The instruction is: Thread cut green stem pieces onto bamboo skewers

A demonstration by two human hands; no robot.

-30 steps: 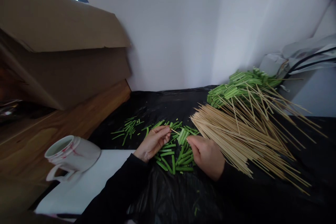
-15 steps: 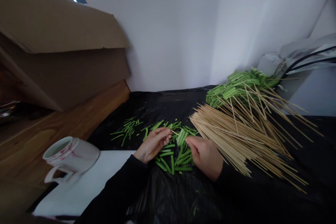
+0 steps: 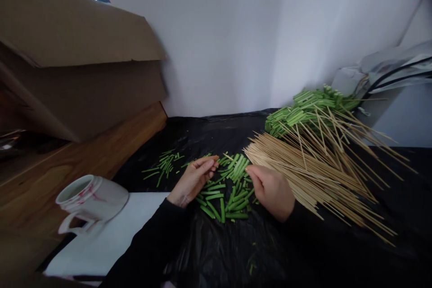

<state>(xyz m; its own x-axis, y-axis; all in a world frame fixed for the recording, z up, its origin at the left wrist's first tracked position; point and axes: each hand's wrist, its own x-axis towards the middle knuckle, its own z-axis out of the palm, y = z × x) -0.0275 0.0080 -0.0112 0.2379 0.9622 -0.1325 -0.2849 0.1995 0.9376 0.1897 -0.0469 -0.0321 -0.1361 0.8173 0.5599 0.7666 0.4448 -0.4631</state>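
Cut green stem pieces (image 3: 212, 197) lie in a loose pile on black plastic sheeting (image 3: 216, 252). My left hand (image 3: 197, 177) is over the pile's left side, thumb and fingertips pressed together; anything between them is too small to make out. A short row of green pieces side by side (image 3: 239, 167), with a thin stick tip (image 3: 228, 156) at its upper left, is beside the fingertips of my right hand (image 3: 272, 189). That hand is closed in a pinch on the row's right side, most likely on the stick, which its fingers largely hide.
Many thin wooden sticks (image 3: 313, 173) fan out at the right. Behind them is a heap of skewered green pieces (image 3: 303, 108). A white mug (image 3: 96, 198) lies tilted on white paper (image 3: 114, 238) at the left, near a cardboard box (image 3: 84, 45).
My left hand has drawn slightly up and left, away from the row of green pieces. My right hand has shifted slightly right and up, and the row beside it is now more fully visible.
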